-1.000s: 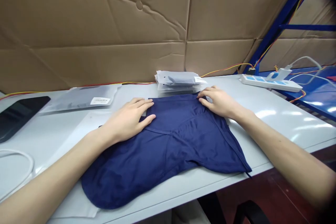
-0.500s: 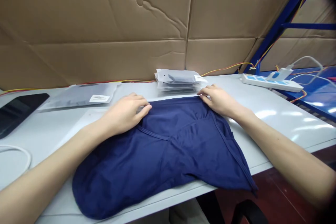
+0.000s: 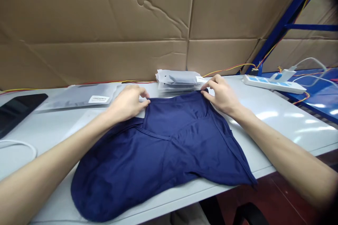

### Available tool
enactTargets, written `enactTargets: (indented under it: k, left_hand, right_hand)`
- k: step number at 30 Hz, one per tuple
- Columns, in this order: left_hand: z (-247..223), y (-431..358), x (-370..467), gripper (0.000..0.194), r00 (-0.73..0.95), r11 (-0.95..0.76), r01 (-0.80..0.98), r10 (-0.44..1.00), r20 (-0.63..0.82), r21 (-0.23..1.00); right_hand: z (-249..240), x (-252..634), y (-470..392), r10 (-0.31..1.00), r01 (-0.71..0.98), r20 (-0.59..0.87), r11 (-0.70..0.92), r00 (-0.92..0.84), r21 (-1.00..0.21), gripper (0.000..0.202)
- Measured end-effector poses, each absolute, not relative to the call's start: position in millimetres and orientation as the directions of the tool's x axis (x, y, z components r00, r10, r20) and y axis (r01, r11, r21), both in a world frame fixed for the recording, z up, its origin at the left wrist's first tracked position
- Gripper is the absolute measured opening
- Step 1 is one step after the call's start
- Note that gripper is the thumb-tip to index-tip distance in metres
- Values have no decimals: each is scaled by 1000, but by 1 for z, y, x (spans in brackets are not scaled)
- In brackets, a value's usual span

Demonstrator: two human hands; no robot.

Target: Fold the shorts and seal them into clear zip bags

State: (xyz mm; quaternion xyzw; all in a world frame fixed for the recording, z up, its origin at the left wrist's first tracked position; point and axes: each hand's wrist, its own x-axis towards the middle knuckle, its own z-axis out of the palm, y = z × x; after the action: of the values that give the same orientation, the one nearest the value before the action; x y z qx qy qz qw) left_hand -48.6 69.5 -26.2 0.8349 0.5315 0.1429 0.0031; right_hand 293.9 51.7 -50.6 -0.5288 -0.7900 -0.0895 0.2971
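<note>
A navy blue cloth garment (image 3: 158,154) with stitched seams lies spread over the front of the white table, its rounded end at the left and a pointed corner at the right reaching past the edge. My left hand (image 3: 129,102) pinches its upper left corner between thumb and fingers. At the upper right corner, my right hand (image 3: 218,93) holds the cloth in the same kind of pinch. The far edge stretches between both hands and looks slightly raised. I cannot make out the garment's exact kind.
Behind the cloth stands a stack of packaged items in frosted bags (image 3: 181,81). A larger labelled bag (image 3: 79,96) and a black phone or tablet (image 3: 19,110) lie at the left. A power strip (image 3: 274,83) with cables sits at the right. Cardboard (image 3: 118,24) walls off the back.
Both hands have closed into pinches on the cloth's far corners and moved slightly away from me. The far edge has shifted back and up, and the cloth's top panel looks flatter.
</note>
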Motion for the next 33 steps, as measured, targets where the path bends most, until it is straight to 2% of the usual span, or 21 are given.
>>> enactTargets:
  k: [4, 7, 9, 11, 14, 19, 25, 29, 33]
  left_hand:
    - [-8, 71, -46, 25, 294, -382, 862, 912, 286, 332]
    - [-3, 64, -52, 27, 338, -423, 795, 904, 262, 435]
    - [-3, 54, -59, 28, 442, -491, 725, 869, 222, 482]
    - [-5, 41, -67, 29, 559, -540, 684, 820, 124, 490]
    - [-7, 24, -73, 34, 603, -549, 713, 797, 19, 437]
    - [-10, 18, -69, 39, 604, -600, 749, 793, 81, 281]
    - [-18, 21, -60, 53, 671, -679, 734, 728, 142, 9]
    - [-28, 18, -59, 60, 655, -662, 750, 742, 144, -5]
    - [-35, 18, -57, 58, 635, -646, 763, 755, 162, 22]
  right_hand:
    - [-40, 292, 43, 708, 851, 656, 491, -263, -188, 7]
    - [-31, 293, 33, 666, 755, 674, 609, -321, -243, 8]
    - [-28, 293, 26, 707, 710, 597, 636, -380, -301, 10]
    - [-27, 293, 21, 756, 721, 484, 619, -441, -310, 9]
    - [-28, 292, 20, 789, 765, 355, 596, -501, -243, 11]
    - [-32, 289, 23, 843, 848, 293, 507, -451, -153, 25]
    - [-33, 284, 26, 877, 903, 268, 426, -398, -52, 35]
    - [-36, 287, 29, 868, 903, 275, 429, -413, 1, 35]
    - [-39, 289, 31, 870, 904, 270, 428, -412, -1, 35]
